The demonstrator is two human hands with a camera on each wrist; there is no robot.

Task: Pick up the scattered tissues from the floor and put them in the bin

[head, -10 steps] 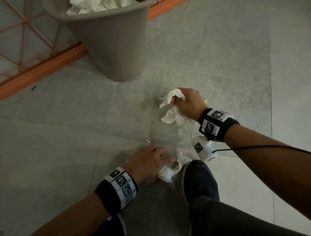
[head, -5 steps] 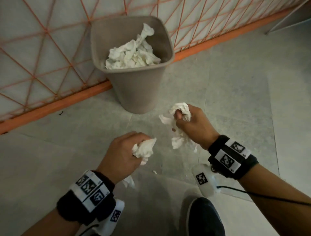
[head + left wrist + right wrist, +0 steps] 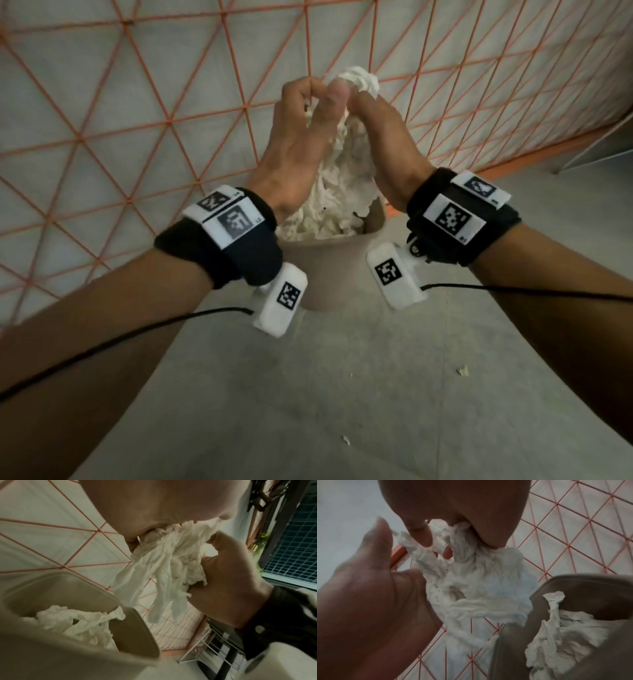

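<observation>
I have both hands raised together in the upper middle of the frame, over the bin [image 3: 329, 270]. My left hand [image 3: 294, 144] and right hand [image 3: 383, 137] squeeze 1 shared wad of tissues [image 3: 346, 161] between them, fingers [image 3: 421, 534] curled into the paper, with a white tuft poking out above my right hand and loose tails hanging down toward the rim.

To drop it well, I judge I should bring the wad lower and centre it over the opening, because the wrist views show the dangling ends [image 3: 154, 588] hanging near the bin's far edge, not clearly inside it. The bin already holds a tall heap of tissues [image 3: 75, 622], so a high release could let light paper slide off the pile and back onto the floor [image 3: 342, 394]. Opening both hands at once, then pressing the heap down, looks safest.

My wrists and the wristbands [image 3: 236, 222] cover most of the bin's mouth in the head view, so I cannot tell how much room is left. How many tissues make up the wad is unclear. 2 small pale scraps [image 3: 463, 370] lie on the floor at lower right; whether they are tissue bits is too small to tell.
</observation>
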